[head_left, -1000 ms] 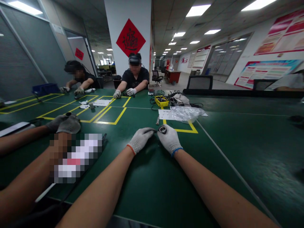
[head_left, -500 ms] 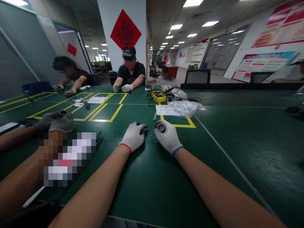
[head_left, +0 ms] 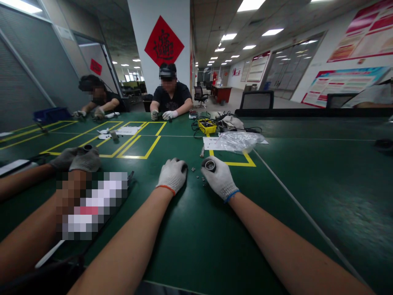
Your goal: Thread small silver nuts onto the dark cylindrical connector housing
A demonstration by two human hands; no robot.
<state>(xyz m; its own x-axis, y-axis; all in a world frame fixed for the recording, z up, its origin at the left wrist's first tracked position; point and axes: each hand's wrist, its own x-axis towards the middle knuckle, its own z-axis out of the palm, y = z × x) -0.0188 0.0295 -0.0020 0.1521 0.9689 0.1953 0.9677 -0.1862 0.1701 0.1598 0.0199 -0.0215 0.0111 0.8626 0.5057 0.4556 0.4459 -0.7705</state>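
Observation:
A dark, round metal part with a hollow, ringed top [head_left: 210, 166] is held in my right hand [head_left: 219, 177], the fingers closed about its side and the opening facing up. My left hand [head_left: 172, 176] rests on the green table to the left, fingers curled down; what they hold, if anything, is hidden. Both hands wear white knitted gloves. Between them lie several tiny metal pieces, like small nuts, with a little cluster [head_left: 193, 169] near my left fingertips and others [head_left: 203, 179] close below my right hand.
Behind my right hand are a small grey cylinder [head_left: 202, 152], a clear plastic bag [head_left: 241, 141] on paper, and a yellow tray [head_left: 206, 125] among black cables. At left, a co-worker's gloved hands [head_left: 84, 159] hold a dark ring-like part. Two more people work across the table.
My left hand has drawn slightly back from the small pieces and its fingers have curled in. A small cluster now shows where its fingertips were. My right hand keeps its hold.

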